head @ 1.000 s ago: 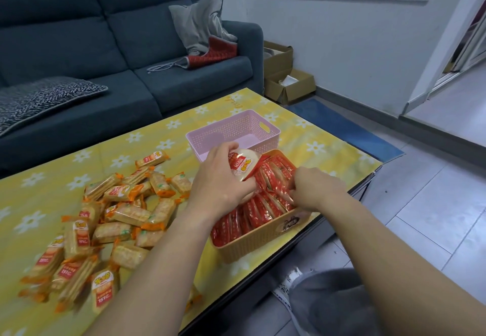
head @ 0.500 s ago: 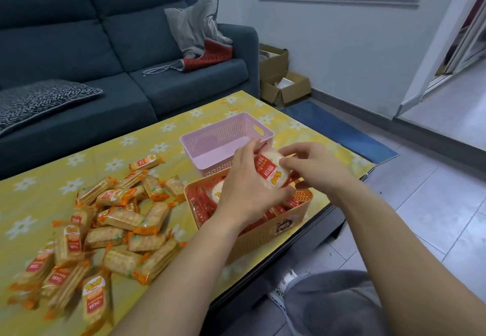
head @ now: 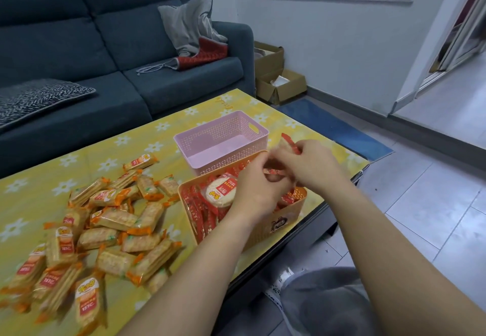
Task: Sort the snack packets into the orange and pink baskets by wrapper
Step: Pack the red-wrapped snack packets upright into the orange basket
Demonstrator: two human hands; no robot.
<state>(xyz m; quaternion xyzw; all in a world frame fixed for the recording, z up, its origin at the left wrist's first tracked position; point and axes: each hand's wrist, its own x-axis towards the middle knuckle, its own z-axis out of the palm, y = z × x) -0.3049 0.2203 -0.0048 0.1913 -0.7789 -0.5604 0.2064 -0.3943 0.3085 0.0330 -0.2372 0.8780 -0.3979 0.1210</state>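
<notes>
Snack packets in orange wrappers [head: 113, 217], rectangular and cracker-filled, lie in a loose heap on the left of the tabletop [head: 157, 136], which is covered by a yellow cloth with white daisies. To their right, at the near edge, stands an orange plastic basket [head: 294, 212] packed with round red-wrapped packets [head: 221, 192]. One of these lies flat on top with its label up. Just behind it, touching or nearly so, sits a pink perforated plastic basket [head: 210, 163] with only its bare floor showing.

Both hands meet above the far end of the orange basket. The right hand [head: 313, 163] has its grip pinched on a red-wrapped snack packet [head: 288, 141], whose upper end sticks up past the fingers. The left hand [head: 259, 188] has its fingers curled in against the lower end of what looks like the same wrapper. Motion blur hides exactly how that grip sits.

Beyond the tabletop is a dark blue fabric sofa [head: 105, 46] with a grey cushion [head: 189, 20] in its corner. Open cardboard boxes [head: 281, 83] sit on the floor beside it, next to a blue floor mat [head: 334, 128].
</notes>
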